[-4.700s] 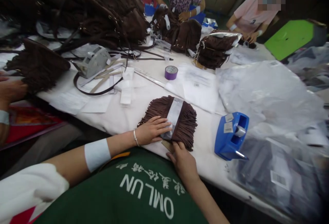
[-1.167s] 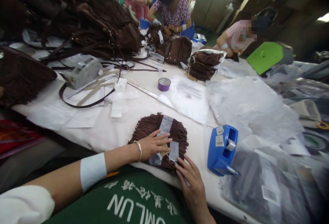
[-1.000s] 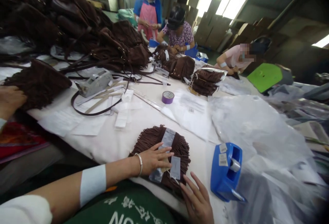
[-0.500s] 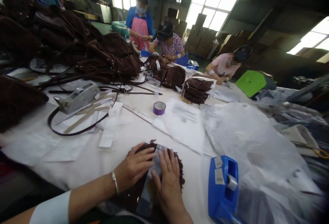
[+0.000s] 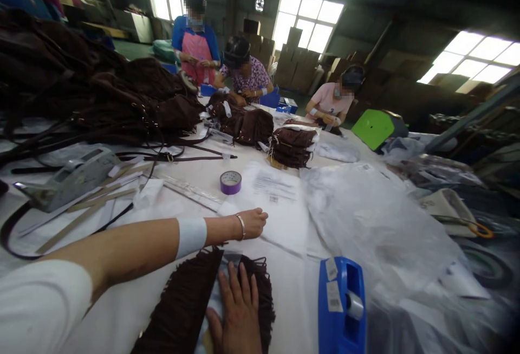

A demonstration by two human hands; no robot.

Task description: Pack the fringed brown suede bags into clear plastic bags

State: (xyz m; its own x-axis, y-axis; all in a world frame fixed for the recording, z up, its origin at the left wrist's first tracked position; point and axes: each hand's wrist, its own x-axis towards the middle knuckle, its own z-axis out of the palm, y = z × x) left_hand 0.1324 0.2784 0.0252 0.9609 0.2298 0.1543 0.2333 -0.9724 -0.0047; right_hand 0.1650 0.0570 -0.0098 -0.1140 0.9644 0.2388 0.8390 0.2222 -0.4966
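Observation:
My right hand [image 5: 238, 308] lies flat, fingers spread, on a dark brown fringed bag [image 5: 184, 302] at the table's front edge. A greyish strip [image 5: 231, 258] runs down the bag's middle, partly under that hand. My left arm reaches across above the bag. My left hand [image 5: 255, 224] has its fingers curled over the near part of a stack of white plastic bags [image 5: 280, 207]; whatever they hold, if anything, is hidden. Just beyond it stands a purple roll of tape [image 5: 230, 182]. A blue tape dispenser [image 5: 342, 305] is to the right of my right hand.
Brown bags [image 5: 142, 99] are heaped at the left, with more stacked bags [image 5: 293, 145] further back. A grey tape dispenser [image 5: 71, 178] sits among straps and papers. Clear plastic bags [image 5: 377, 224] cover the right side. Several people work across the table; a green-sided box [image 5: 372, 129] is behind.
My left hand has left the brown bag and moved forward to the white plastic bags, its fingers now curled. My right hand stays flat on the bag. The view has shifted right.

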